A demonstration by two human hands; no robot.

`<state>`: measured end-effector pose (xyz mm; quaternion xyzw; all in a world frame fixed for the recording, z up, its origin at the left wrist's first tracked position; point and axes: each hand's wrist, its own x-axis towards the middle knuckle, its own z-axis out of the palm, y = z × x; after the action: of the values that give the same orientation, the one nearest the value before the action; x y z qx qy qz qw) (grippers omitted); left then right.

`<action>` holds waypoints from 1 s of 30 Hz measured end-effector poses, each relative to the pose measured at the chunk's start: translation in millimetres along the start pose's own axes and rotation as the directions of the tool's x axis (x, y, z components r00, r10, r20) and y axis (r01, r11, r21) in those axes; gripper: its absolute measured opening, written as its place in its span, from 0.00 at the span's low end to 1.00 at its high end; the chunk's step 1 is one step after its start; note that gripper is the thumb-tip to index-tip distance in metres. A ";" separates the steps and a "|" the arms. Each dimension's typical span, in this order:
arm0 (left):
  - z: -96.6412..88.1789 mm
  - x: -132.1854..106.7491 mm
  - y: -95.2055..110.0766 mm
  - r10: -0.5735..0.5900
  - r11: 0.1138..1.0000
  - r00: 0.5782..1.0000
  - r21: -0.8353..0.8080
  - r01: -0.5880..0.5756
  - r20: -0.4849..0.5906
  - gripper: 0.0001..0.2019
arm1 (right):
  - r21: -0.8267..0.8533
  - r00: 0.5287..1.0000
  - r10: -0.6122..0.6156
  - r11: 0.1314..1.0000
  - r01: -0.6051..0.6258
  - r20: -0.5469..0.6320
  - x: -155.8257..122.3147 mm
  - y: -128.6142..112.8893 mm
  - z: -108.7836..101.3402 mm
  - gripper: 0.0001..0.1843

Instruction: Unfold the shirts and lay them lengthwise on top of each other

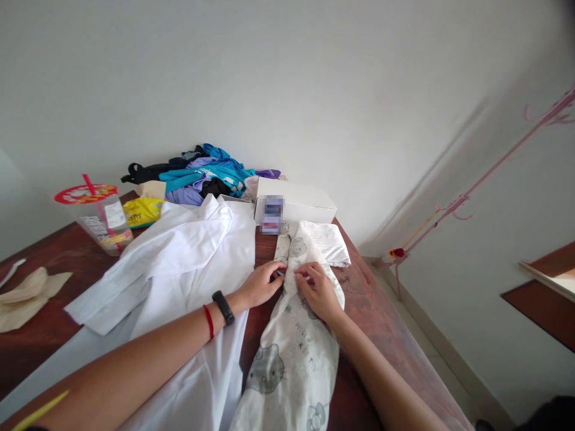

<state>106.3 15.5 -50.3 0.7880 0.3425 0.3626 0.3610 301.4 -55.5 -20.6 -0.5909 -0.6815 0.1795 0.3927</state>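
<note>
A long, light garment with a grey cat-face print runs lengthwise over the dark wooden table, narrowed into a strip. At its left edge, near the far end, my left hand is closed, thumb and fingers pinching the cloth. Just across from it, my right hand rests on top of the garment with curled fingertips gripping the fabric. Left of the hands a white long-sleeved shirt lies spread out, partly under my left forearm. A folded white striped cloth touches the printed garment's far right side.
Behind the garment stand a white box and a small blurred packet. Heaped clothes lie by the wall. A plastic cup with straw, a yellow packet and beige paper are left. A pink coat rack leans right.
</note>
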 end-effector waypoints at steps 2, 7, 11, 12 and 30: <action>-0.8 0.4 -0.6 0.007 1.000 1.000 -0.012 -0.007 0.005 0.14 | -0.005 1.000 -0.006 1.000 0.006 -0.002 0.2 -0.2 0.1 0.13; -3.2 0.8 -0.5 -0.013 0.999 0.999 -0.037 0.014 0.035 0.14 | -0.002 1.000 -0.007 1.000 0.007 0.000 0.8 0.3 0.8 0.13; -5.4 0.8 0.8 -0.038 0.999 0.998 -0.019 0.039 0.050 0.14 | -0.010 1.000 -0.024 1.000 0.024 -0.013 1.9 1.5 1.2 0.12; -5.9 0.7 1.1 -0.043 0.999 0.998 -0.017 0.044 0.050 0.14 | -0.014 1.000 -0.027 1.000 0.027 -0.014 2.1 1.5 1.2 0.12; -8.3 -5.3 11.7 0.059 0.998 0.990 -0.028 -0.056 0.125 0.18 | 0.107 0.993 0.066 0.993 -0.056 -0.094 1.2 1.6 3.4 0.18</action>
<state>100.0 8.0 -38.6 0.8143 0.2916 0.3264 0.3811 300.0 -53.3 -23.5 -0.5984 -0.6327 0.1976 0.4502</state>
